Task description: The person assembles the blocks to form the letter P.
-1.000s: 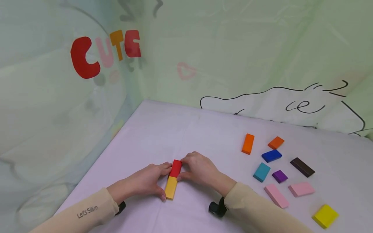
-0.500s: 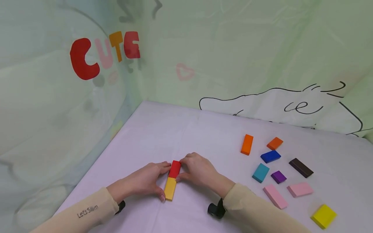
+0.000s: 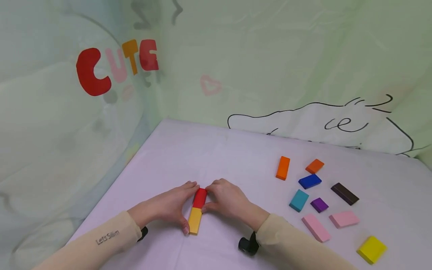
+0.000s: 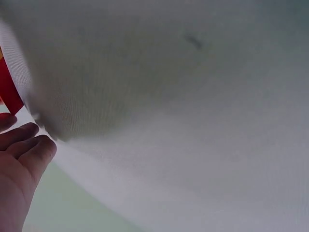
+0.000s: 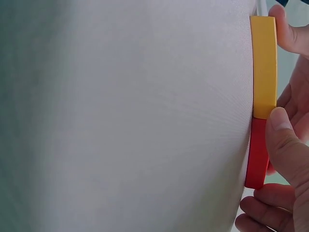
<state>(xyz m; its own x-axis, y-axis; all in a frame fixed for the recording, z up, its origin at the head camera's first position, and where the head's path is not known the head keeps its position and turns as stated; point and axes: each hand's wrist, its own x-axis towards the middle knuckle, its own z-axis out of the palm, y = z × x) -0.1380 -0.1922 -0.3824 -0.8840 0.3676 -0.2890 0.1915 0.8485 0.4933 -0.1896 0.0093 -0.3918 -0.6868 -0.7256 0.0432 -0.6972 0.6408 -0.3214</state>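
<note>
Table: the left hand and right hand flank the red block and amber block, set end to end.
The right sleeve crosses between this pair and the yellow block. The left hand bounds one side: thumb spread from the fingers, thumb at the amber block's near end, fingertips at the red block's far corner. The right hand bounds the other: thumb at the joint, index finger apart from it at the far corner. Also lying loose to the right: two pink blocks, brown block, long orange block, teal block, blue block, short orange block, purple block. Compared with the earlier frame, the left fingertips have shifted from the red block's side to its far end; the loose layout is unchanged.
</note>
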